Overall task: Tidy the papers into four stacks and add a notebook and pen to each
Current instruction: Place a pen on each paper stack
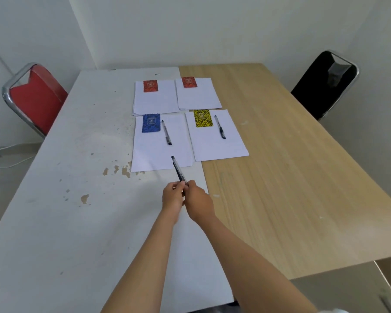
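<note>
Between both hands (185,197), pinched pens (178,170) blur together, their count unclear.

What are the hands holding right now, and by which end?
Both the left hand and right hand grip dark pens by their near end; the far tips point toward the paper stacks.

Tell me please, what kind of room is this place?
Probably a plain office or meeting room. Two tables stand pushed together, one white and one wood-coloured, against bare white walls, with a red chair and a black chair at the sides.
</note>
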